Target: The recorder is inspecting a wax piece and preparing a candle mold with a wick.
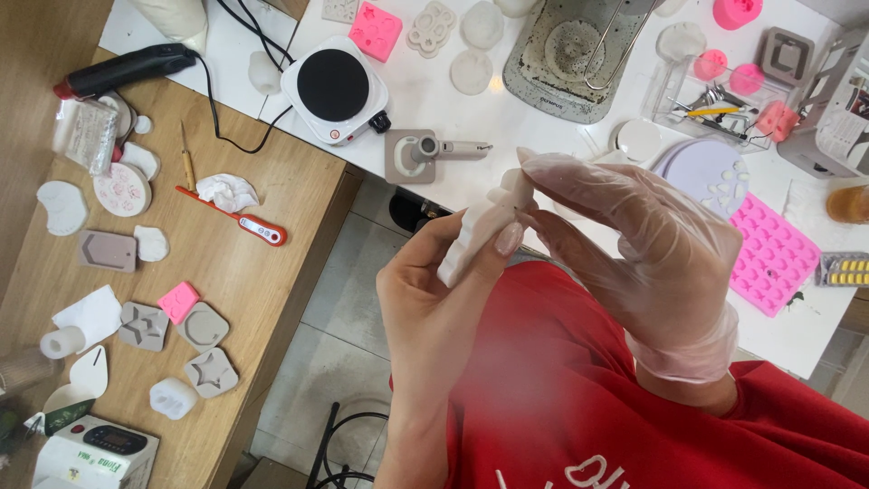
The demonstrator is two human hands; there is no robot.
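Note:
My bare left hand (433,299) grips a white, lobed cast piece (478,228) from below, thumb pressed on its lower edge. My right hand (647,263), in a clear disposable glove, pinches the upper end of the same piece with fingertips and thumb. The piece is held in the air above my red shirt, just in front of the white table's edge. A grey mould with a small hand tool (425,152) lies on the table just beyond the piece.
White table (434,100) holds a small electric hotplate (334,86), pink silicone moulds (775,255), white casts and a metal tray (568,56). Wooden table (244,272) on the left carries grey moulds, a red probe thermometer (243,220), a glue gun (127,69), a scale (100,453).

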